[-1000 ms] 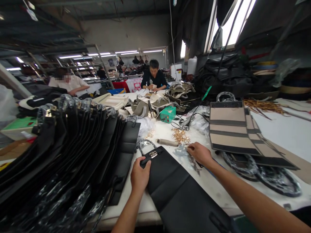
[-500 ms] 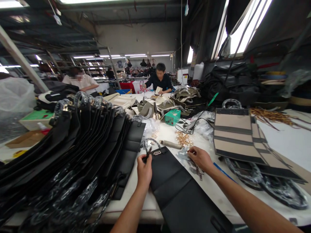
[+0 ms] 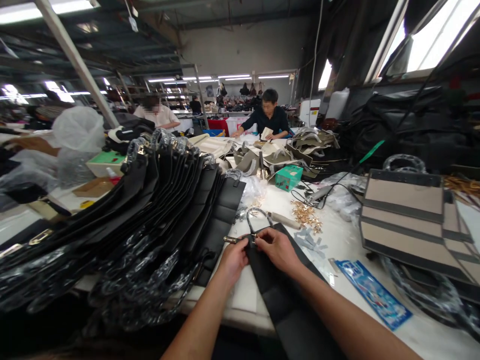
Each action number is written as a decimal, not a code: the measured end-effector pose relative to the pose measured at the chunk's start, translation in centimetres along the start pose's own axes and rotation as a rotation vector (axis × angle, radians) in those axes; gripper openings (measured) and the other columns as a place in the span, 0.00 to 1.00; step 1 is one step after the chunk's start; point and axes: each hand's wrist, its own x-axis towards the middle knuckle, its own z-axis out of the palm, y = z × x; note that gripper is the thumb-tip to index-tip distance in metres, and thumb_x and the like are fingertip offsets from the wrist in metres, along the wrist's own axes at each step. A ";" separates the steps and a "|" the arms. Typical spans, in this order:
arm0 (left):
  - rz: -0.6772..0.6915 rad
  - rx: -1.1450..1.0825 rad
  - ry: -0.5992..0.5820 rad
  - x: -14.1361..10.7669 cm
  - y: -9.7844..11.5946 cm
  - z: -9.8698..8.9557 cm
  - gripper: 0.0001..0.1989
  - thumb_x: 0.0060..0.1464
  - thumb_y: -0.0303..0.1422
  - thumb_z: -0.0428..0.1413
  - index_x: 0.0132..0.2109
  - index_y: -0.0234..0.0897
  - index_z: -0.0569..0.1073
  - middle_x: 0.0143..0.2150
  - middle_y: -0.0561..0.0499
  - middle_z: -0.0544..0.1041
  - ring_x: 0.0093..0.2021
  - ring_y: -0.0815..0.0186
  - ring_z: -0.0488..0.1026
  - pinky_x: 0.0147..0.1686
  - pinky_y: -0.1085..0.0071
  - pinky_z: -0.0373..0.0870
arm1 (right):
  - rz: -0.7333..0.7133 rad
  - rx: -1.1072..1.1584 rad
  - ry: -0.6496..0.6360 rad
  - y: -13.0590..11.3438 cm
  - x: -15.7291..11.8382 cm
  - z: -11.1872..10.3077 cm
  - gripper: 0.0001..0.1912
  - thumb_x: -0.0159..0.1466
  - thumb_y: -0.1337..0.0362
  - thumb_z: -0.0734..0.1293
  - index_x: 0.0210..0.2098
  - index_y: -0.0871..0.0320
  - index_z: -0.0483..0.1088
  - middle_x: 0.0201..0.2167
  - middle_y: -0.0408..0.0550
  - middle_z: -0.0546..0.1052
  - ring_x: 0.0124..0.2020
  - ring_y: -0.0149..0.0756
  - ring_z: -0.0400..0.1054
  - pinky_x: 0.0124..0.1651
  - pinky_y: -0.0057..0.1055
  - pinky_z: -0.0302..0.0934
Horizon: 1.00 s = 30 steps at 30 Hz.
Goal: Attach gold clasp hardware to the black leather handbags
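A long black bag panel [image 3: 285, 300] with a plastic-wrapped loop handle [image 3: 258, 211] lies in front of me, its lower end running off the table edge. My left hand [image 3: 233, 257] is closed on its upper left edge, where a strap end with a gold clasp [image 3: 230, 240] sticks out past the fingers. Beside it, my right hand [image 3: 279, 250] is pinched at the panel's top, below the handle. A small metallic glint shows at its fingertips; what they hold is largely hidden. Flat grey metal strips [image 3: 309, 240] and small gold fittings [image 3: 305, 214] lie just beyond.
Black bag pieces [image 3: 165, 200] with wrapped handles are stacked thickly on the left. Beige-and-black panels [image 3: 403, 210] stand at right, near a blue packet [image 3: 375, 292]. A green box [image 3: 288, 177] with cables sits behind. Across the table a person [image 3: 268, 117] handles a pale piece.
My right hand has come from the metal strips to the panel's top, beside my left hand. The view has swung left, and the blue packet now shows fully.
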 end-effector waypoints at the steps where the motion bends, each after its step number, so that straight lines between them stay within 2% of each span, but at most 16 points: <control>1: -0.005 -0.022 -0.027 -0.3 0.1 -0.2 0.19 0.45 0.33 0.63 0.46 0.31 0.75 0.39 0.39 0.81 0.37 0.57 0.79 0.36 0.64 0.74 | 0.004 -0.004 -0.007 0.4 0.1 0.6 0.07 0.61 0.60 0.67 0.33 0.56 0.74 0.25 0.42 0.77 0.27 0.35 0.72 0.32 0.28 0.64; 3: -0.005 -0.056 -0.052 -0.6 0.0 -0.4 0.22 0.46 0.34 0.64 0.50 0.33 0.75 0.42 0.40 0.81 0.40 0.57 0.79 0.38 0.65 0.75 | 0.013 -0.013 -0.002 1.1 0.0 1.3 0.08 0.61 0.60 0.66 0.36 0.57 0.75 0.27 0.43 0.78 0.27 0.35 0.72 0.32 0.29 0.65; 7: 0.049 -0.016 -0.097 -0.9 -0.5 -0.4 0.23 0.50 0.37 0.63 0.52 0.33 0.74 0.43 0.40 0.81 0.42 0.56 0.78 0.39 0.65 0.75 | -0.010 -0.070 0.067 1.9 -0.9 1.1 0.13 0.63 0.60 0.65 0.45 0.56 0.75 0.34 0.46 0.79 0.33 0.37 0.73 0.39 0.32 0.66; 11: 0.096 0.035 -0.101 -0.8 -0.7 -0.1 0.25 0.51 0.39 0.63 0.53 0.31 0.75 0.44 0.40 0.81 0.42 0.56 0.78 0.39 0.65 0.75 | -0.087 -0.134 0.121 2.2 -1.7 0.9 0.11 0.64 0.61 0.65 0.42 0.56 0.76 0.34 0.46 0.79 0.33 0.37 0.72 0.38 0.31 0.65; 15: 0.108 0.034 -0.101 -0.8 -0.6 -0.1 0.27 0.49 0.41 0.63 0.54 0.30 0.74 0.41 0.41 0.82 0.39 0.56 0.79 0.36 0.65 0.74 | -0.086 -0.156 0.114 2.2 -1.8 0.8 0.10 0.64 0.60 0.65 0.42 0.56 0.75 0.33 0.45 0.79 0.32 0.37 0.72 0.37 0.30 0.65; 22: 0.138 -0.017 -0.133 -0.9 -0.8 0.0 0.23 0.51 0.41 0.63 0.50 0.29 0.76 0.39 0.41 0.82 0.35 0.58 0.79 0.32 0.68 0.74 | -0.098 -0.254 0.089 2.0 -1.8 0.4 0.09 0.64 0.60 0.65 0.39 0.55 0.75 0.34 0.47 0.79 0.33 0.38 0.73 0.38 0.32 0.66; 30: 0.147 0.009 -0.050 -1.4 -0.3 0.6 0.22 0.47 0.42 0.65 0.44 0.28 0.78 0.36 0.41 0.81 0.31 0.58 0.78 0.28 0.67 0.74 | -0.092 -0.322 0.084 1.6 -1.5 0.8 0.10 0.63 0.61 0.64 0.41 0.56 0.74 0.34 0.48 0.78 0.32 0.38 0.71 0.37 0.32 0.65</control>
